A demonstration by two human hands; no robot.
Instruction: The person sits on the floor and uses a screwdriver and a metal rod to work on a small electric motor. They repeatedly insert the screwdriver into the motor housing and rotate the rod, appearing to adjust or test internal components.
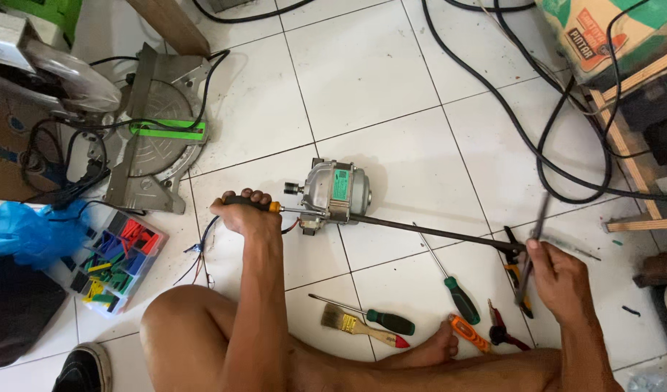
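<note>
I sit on a white tiled floor with a small grey electric motor (336,191) in front of me. My left hand (245,212) grips the black and orange handle of a screwdriver (255,204) whose shaft points into the motor's side. A long dark metal rod (435,233) runs from the motor toward the right. My right hand (556,272) holds a thin dark rod-like tool (534,236), blurred, beside the long rod's far end.
Two green-handled screwdrivers (460,297), a paintbrush (354,324), orange-handled pliers (518,279) and a red-handled tool (502,331) lie by my legs. A miter saw (155,127) and a box of coloured tubing (115,258) are at left. Black cables (522,131) loop at right.
</note>
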